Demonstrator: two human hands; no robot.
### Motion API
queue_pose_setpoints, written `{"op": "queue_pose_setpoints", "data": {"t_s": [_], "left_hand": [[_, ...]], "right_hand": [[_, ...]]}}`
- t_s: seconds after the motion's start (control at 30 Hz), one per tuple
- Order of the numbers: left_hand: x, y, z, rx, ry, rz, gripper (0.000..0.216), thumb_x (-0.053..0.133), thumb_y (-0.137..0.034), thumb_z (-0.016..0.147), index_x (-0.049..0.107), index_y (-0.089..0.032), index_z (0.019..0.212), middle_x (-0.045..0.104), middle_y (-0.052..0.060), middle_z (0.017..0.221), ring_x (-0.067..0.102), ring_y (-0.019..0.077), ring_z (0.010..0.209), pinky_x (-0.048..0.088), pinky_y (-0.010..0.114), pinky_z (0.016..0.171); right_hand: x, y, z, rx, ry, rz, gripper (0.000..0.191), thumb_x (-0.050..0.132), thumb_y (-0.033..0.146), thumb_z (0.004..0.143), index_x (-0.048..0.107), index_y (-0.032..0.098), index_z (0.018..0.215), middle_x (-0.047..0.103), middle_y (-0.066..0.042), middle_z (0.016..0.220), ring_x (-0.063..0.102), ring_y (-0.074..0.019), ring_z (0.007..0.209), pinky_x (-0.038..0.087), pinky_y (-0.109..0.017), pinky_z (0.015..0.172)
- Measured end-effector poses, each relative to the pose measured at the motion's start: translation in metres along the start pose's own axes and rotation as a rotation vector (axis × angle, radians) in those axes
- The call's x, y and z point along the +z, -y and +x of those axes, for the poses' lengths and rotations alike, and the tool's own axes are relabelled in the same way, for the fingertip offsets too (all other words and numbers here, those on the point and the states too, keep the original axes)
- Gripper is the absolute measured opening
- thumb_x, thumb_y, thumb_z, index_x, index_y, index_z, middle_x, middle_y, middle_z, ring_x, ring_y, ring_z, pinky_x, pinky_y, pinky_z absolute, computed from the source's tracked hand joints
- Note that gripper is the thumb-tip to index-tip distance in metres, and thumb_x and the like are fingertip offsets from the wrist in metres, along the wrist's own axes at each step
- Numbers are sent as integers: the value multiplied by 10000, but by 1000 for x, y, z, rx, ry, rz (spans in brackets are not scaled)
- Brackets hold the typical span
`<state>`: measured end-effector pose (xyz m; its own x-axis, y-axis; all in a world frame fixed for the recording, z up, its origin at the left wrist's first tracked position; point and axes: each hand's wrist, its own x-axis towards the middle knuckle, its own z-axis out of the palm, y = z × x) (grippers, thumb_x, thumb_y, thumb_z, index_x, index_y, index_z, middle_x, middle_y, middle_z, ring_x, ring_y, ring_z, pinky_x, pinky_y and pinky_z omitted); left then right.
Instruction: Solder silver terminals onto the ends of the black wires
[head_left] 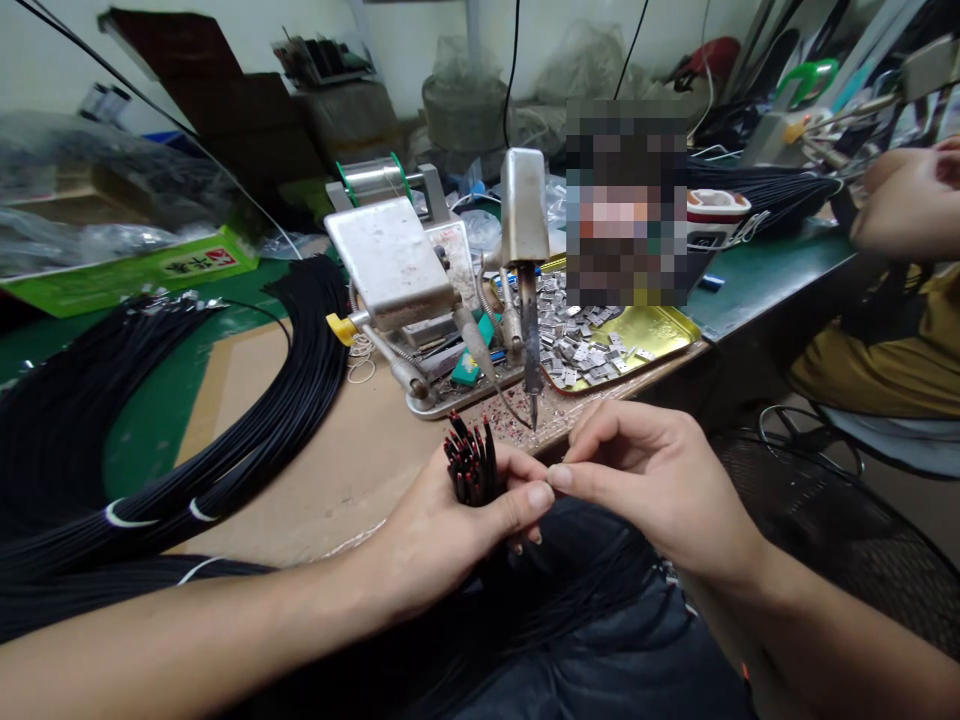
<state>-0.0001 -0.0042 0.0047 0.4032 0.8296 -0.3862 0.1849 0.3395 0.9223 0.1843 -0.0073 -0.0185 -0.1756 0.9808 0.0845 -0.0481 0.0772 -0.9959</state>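
My left hand point(457, 525) is closed round a bundle of black wires point(471, 462) whose red-tipped ends stick up above my fingers. My right hand point(645, 470) is pinched against my left thumb tip, just below the soldering iron tip point(534, 408). What the pinch holds is too small to make out. The iron hangs point down from a metal soldering fixture point(397, 265) on the workbench edge.
A large coil of black cables point(225, 400) lies on the cardboard mat at left. A yellow tray point(660, 330) with several small metal pieces sits behind the iron. A solder spool point(371, 178) stands behind the fixture. Another person's hand point(907, 200) holds black cables at the right.
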Motion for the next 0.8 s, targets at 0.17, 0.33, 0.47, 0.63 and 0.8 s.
{"op": "queue_pose_setpoints", "data": {"t_s": [0.17, 0.33, 0.47, 0.63, 0.8], "left_hand": [[0, 0, -1, 31, -3, 22, 312, 747, -435, 767, 694, -131, 814, 601, -14, 578, 521, 94, 532, 409, 188, 490], [0, 1, -1, 30, -26, -46, 325, 797, -419, 715, 693, -117, 772, 578, -16, 578, 506, 89, 532, 413, 186, 494], [-4, 3, 0, 35, -11, -81, 300, 802, -396, 712, 690, -119, 742, 577, -13, 568, 502, 89, 527, 403, 186, 493], [-5, 3, -2, 42, 14, -89, 250, 788, -362, 726, 704, -127, 741, 581, -9, 571, 504, 94, 531, 401, 194, 502], [-3, 1, -7, 39, 17, -93, 209, 768, -336, 733, 698, -140, 712, 581, -11, 552, 500, 95, 522, 388, 192, 496]], "right_hand": [[-5, 3, 0, 64, 2, -42, 173, 839, 184, 671, 667, 162, 676, 614, 23, 631, 491, -108, 575, 360, -242, 526], [-6, 1, 2, 200, 124, 169, 189, 835, 164, 661, 650, 146, 689, 582, 36, 623, 465, -86, 573, 331, -220, 529], [-2, 0, 0, 399, 236, 497, 202, 805, 193, 702, 616, 136, 658, 521, 47, 546, 404, -63, 506, 257, -220, 501], [0, 4, -3, 513, 269, 651, 205, 808, 174, 682, 608, 135, 655, 518, 42, 531, 403, -64, 489, 233, -226, 504], [3, 7, -7, 546, 295, 687, 186, 795, 155, 694, 611, 135, 676, 527, 33, 574, 404, -61, 506, 225, -225, 509]]}}
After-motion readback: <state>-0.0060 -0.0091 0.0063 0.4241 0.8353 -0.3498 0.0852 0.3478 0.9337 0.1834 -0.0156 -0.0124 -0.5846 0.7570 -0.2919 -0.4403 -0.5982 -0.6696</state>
